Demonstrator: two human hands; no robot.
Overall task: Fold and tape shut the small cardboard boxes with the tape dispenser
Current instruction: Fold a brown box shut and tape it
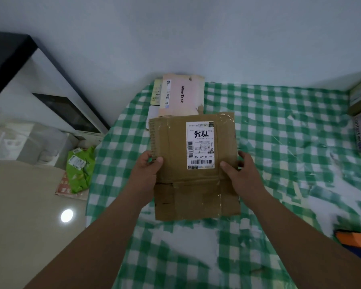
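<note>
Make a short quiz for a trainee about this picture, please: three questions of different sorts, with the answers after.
1. True or false: the left hand and the right hand each grip one side of the flattened brown box.
2. Which number is handwritten on the box's white shipping label? A) 7956 B) 1234 C) 8802
3. Fill in: the box is held over a cloth checked in white and ____.

Key:
1. True; the thumbs lie on top and the fingers curl round the edges.
2. A.
3. Green.
</note>
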